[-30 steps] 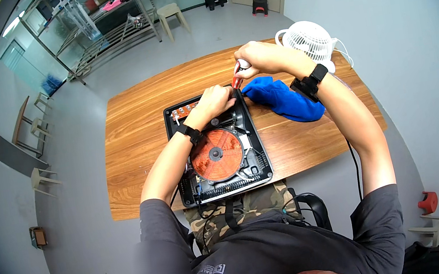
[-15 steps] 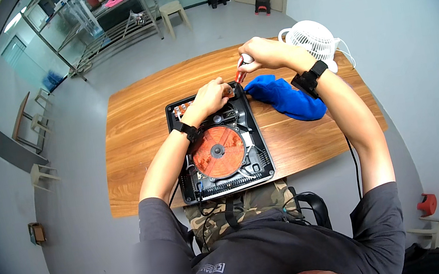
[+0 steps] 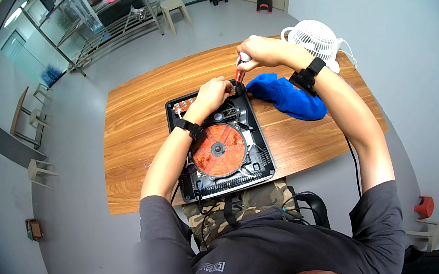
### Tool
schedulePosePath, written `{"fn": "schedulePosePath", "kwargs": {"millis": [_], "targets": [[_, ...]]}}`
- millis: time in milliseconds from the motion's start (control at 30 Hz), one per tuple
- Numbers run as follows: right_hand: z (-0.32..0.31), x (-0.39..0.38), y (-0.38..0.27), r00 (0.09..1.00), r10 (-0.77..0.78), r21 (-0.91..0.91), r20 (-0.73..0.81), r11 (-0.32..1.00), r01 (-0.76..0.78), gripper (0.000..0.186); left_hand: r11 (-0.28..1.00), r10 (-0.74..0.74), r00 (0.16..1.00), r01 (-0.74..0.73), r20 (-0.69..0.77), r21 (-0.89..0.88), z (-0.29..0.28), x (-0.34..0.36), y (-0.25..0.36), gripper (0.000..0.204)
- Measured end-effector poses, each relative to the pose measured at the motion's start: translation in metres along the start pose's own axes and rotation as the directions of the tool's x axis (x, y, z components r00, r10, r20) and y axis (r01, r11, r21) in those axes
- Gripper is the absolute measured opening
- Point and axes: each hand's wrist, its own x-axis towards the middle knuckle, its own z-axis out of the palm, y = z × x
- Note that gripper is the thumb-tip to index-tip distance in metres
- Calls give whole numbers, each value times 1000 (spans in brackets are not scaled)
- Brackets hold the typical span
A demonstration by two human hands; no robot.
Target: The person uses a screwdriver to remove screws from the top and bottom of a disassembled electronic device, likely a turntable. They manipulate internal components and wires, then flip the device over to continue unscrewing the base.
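Note:
An opened induction cooker [image 3: 265,155] lies on the table in front of me, its round copper coil [image 3: 218,163] exposed. Across its far end runs a narrow orange-brown circuit board [image 3: 183,106] with several small metal parts on it. My left hand [image 3: 214,93] is closed at the board's right end, the fingertips pinching there and hiding part of it. Gripped in my right hand [image 3: 259,51] is a red-and-white screwdriver [image 3: 239,74], pointing down at the cooker's far right corner. Its tip is too small to make out. Beside that corner lies a blue cloth [image 3: 287,98].
A white fan [image 3: 314,40] stands at the wooden table's [image 3: 138,143] far right corner. A black cord [image 3: 356,167] hangs by my right arm. Beyond the table are a metal shelf rack [image 3: 103,43], a beige stool [image 3: 175,10] and two small black stools.
Both hands stay at the cooker's far right corner with only slight shifts of the fingers. The view has tilted a little; the cooker and cloth lie in the same places.

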Motion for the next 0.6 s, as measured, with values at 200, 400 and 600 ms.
{"fn": "schedulePosePath", "kwargs": {"millis": [200,400,600], "targets": [[-3,2,-1,1000,10,8,15,1000,-10,48,1000,-2,1000,2,-3,-2,3,0,-3,21],[-2,6,-2,999,18,-9,31,1000,-17,49,1000,-17,1000,17,-3,7,6,1,-5,19],[-2,15,-8,995,72,-34,74,997,-70,49,1000,-11,1000,11,-3,12,7,1,-6,18]]}}
